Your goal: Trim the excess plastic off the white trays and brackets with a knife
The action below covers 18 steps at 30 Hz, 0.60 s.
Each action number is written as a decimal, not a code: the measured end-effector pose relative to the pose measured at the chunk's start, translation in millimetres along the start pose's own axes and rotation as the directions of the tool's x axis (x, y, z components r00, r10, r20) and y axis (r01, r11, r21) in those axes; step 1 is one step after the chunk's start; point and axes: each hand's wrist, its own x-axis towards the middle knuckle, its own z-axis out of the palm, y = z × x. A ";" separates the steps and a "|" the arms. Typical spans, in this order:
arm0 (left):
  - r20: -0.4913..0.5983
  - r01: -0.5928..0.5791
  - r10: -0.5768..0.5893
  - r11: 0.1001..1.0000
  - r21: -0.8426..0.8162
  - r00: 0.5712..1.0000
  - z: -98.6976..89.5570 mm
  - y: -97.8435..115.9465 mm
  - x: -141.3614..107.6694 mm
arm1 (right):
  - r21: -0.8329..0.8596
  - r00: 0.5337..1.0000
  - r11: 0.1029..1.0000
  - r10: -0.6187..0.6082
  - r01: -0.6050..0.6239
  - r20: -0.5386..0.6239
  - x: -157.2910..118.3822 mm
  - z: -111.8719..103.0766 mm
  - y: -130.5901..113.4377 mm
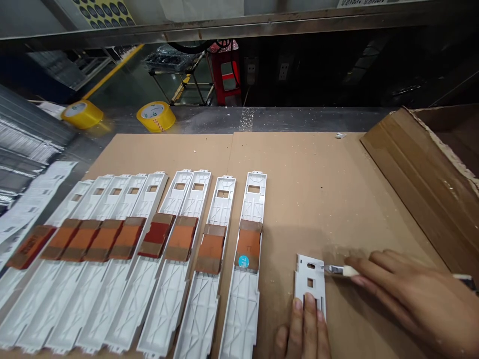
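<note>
On the board at the lower right, my left hand [307, 331] holds a white plastic part [310, 269], its fingers laid along the top and pressing down. Rectangular and slotted openings show in the part's upper end; its lower end is hidden under the fingers. My right hand [407, 294] is closed around a craft knife [346, 270] with a pale handle. The metal blade points left and meets the right edge of the part near its top corner. To the left lies a long white plastic strip [239, 304] with an orange-and-brown block across it.
Several similar white strips [164, 294] with blocks lie side by side on the brown board [299, 164]. A cardboard box [415, 169] stands at the right. Two yellow tape rolls [157, 117] sit at the back left, near printed sheets [33, 199].
</note>
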 end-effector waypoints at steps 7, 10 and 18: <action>0.001 0.082 -0.082 0.995 -0.050 0.997 0.3 4.3 -1.0 | -0.004 0.994 1.000 -0.007 0.007 -0.108 -39.2 27.2 -42.1; -0.003 0.081 -0.081 0.995 -0.061 0.997 -0.1 2.6 -1.2 | -0.047 0.993 0.999 -0.027 0.022 -0.112 -48.0 33.9 -45.5; 0.017 0.085 -0.084 0.993 -0.077 0.996 -3.9 3.8 -0.7 | -0.102 0.999 0.994 -0.027 0.025 -0.022 -54.2 39.9 -40.8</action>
